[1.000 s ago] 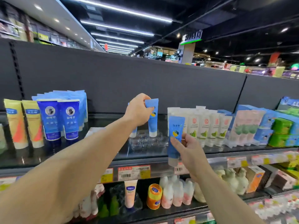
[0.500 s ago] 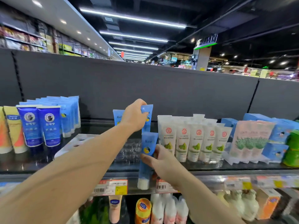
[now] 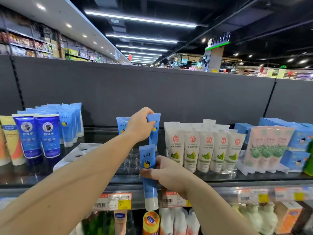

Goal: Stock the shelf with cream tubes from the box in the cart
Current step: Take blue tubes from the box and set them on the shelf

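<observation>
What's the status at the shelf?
Left hand grips upright light-blue cream tube on shelf. Right hand holds second blue tube. Nothing blocking.

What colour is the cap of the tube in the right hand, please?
White, on the light blue cream tube; head view.

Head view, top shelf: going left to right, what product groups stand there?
Yellow-orange tubes → dark blue tubes → light blue tubes → white green-leaf tubes → pink pouches → light blue boxes.

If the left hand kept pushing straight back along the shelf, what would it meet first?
Probably nothing before the grey back panel: the left hand grips a light blue tube, and the shelf behind looks free, though depth is unclear.
</observation>
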